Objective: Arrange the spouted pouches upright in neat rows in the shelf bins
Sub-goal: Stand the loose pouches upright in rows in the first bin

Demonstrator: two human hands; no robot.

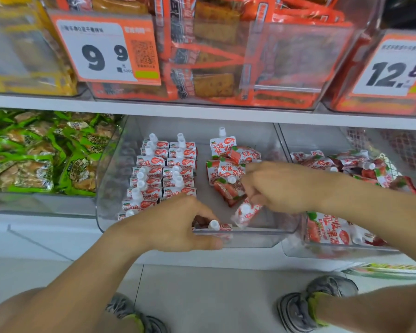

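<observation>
White shelf board (202,111) running across the view, upper tier above; clear tubs of orange-wrapped snacks (214,56) and yellow packets (22,51) on top; orange price tags reading 9.9 (106,49) and 12.8 (394,68); green-wrapped snacks (34,152) lower left; pale grey tiled floor (214,296) below; even, bright light.

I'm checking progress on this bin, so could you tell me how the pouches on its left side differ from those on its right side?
The left pouches stand upright in two neat rows with spouts up; the right pouches lie tumbled in a loose heap, pointing various ways. Both groups share the same red-and-white, white-capped design and the same clear bin.
</observation>
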